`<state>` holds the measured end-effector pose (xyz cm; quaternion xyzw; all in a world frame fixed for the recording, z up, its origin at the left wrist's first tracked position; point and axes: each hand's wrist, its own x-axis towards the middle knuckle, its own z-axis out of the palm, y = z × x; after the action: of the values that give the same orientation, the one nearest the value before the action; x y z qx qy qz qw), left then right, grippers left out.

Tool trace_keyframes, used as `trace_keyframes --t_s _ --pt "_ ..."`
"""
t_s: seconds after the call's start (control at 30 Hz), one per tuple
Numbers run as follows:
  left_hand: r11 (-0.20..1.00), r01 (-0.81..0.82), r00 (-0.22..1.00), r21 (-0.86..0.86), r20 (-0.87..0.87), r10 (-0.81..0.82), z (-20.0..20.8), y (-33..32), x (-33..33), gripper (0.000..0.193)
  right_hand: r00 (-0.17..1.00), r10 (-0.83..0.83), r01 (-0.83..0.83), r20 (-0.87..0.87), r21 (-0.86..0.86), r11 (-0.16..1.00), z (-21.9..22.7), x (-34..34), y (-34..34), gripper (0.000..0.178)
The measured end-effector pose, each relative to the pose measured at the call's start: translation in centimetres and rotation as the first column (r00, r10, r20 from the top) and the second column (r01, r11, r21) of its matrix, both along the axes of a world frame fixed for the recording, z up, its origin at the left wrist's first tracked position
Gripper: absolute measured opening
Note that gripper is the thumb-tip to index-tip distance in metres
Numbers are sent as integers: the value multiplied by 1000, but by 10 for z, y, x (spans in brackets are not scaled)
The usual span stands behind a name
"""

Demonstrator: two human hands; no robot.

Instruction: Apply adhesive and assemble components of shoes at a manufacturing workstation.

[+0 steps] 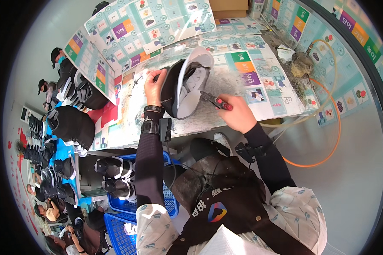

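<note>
My left hand [153, 90] is wrapped round the black side of a shoe [171, 88], held tilted above the worktable. Its grey inside and a broad pale rim face right. In my right hand [240, 114] is a slim black-and-red hand tool [219, 102], fingers closed round its handle. The tool's dark tip points left and lies close to the shoe's pale rim; whether they touch I cannot tell. The tool's exact kind is not clear.
The worktable [134, 114] is covered with stained printed sheets. Upright printed boards [157, 21] close its back and left. An orange hose [337, 136] loops at the right near a crusted pot [301, 67]. Blue baskets [171, 199] with shoes stand below left. Other people work farther left.
</note>
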<state>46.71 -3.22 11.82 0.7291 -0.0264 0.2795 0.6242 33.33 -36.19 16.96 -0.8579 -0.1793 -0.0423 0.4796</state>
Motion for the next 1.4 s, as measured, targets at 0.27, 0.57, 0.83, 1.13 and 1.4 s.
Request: trace_keyframes --t_s 0.27,0.57,0.83,1.13,1.4 --pt "999 -9 999 -39 31 10 8 -9 -23 18 985 114 -100 -133 108 989 -25 -5 11 21" --pt "971 13 991 -238 -126 -44 25 -18 -43 21 949 152 -120 -275 131 984 -22 -13 9 26" --pt "914 67 991 -400 -77 -106 19 -22 -51 16 996 -62 61 -66 -18 998 -18 -20 10 26" --pt "669 484 874 -565 269 -405 30 -18 -44 40 943 126 -8 -309 356 934 5 -12 -15 25" --pt "845 218 899 -488 -237 -368 8 21 -57 64 998 17 -16 -54 25 1000 -5 6 -7 26"
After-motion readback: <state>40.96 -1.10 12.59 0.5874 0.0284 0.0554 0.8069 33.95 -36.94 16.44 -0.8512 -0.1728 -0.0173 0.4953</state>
